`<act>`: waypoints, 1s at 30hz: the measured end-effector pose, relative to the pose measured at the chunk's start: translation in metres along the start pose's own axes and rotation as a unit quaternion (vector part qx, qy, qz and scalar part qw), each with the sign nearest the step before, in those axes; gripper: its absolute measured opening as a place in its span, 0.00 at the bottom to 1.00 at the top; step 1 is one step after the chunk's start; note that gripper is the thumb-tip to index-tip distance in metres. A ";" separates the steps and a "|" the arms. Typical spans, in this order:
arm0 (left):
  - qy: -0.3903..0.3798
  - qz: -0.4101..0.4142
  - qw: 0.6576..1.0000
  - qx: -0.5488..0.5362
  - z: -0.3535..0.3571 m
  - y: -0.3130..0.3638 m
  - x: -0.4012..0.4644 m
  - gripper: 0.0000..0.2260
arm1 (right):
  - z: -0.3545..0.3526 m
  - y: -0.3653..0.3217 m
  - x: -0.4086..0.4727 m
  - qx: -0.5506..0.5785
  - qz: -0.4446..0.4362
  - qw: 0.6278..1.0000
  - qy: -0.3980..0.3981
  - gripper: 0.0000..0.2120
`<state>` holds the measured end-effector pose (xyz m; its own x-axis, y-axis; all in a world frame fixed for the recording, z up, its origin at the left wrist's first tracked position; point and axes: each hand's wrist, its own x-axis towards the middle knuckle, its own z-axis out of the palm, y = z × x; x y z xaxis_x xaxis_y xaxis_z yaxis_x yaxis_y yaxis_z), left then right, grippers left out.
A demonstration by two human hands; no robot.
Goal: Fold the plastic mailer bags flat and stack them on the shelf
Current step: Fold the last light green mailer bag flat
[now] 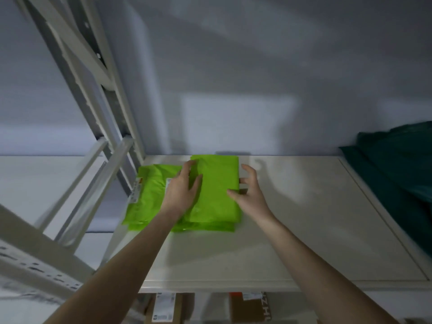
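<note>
Left hand lies flat and spread on the folded green bags, pinning the pile near the shelf's back-left corner, while right hand, fingers loosely spread, squares its right edge.

Teal cloth cut off at right edge; box labels too blurry.

**Labels mostly too blurred to read**

Lower right of the frame, a cardboard box under the shelf carries large letters along its edge, seemingly "ZH", turned sideways. White stickers on the green mailer bag at centre left and on another box at bottom centre cannot be read.
</note>
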<state>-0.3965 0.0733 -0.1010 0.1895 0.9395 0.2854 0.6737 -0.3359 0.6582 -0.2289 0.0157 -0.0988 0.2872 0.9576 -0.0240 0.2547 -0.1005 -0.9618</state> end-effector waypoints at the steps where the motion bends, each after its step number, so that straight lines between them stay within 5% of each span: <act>1: -0.010 0.004 1.000 0.011 -0.001 -0.006 0.001 0.19 | 0.007 0.003 0.000 -0.050 -0.016 0.999 -0.007 0.30; 10: -0.036 0.033 0.967 0.251 0.002 -0.037 0.003 0.18 | 0.035 0.022 -0.003 -0.291 -0.034 0.956 -0.025 0.25; 19: -0.044 0.164 0.948 0.269 0.006 -0.044 0.003 0.17 | 0.047 0.025 -0.010 -0.408 -0.116 0.905 -0.029 0.28; 30: -0.074 0.104 0.949 0.290 0.000 -0.022 0.004 0.15 | 0.026 0.012 -0.011 -0.420 -0.091 0.901 -0.059 0.32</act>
<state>-0.4109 0.0843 -0.1142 0.4306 0.8706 0.2380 0.8821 -0.4618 0.0932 -0.2528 0.0105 -0.1168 0.0827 0.9959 0.0364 0.9109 -0.0607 -0.4082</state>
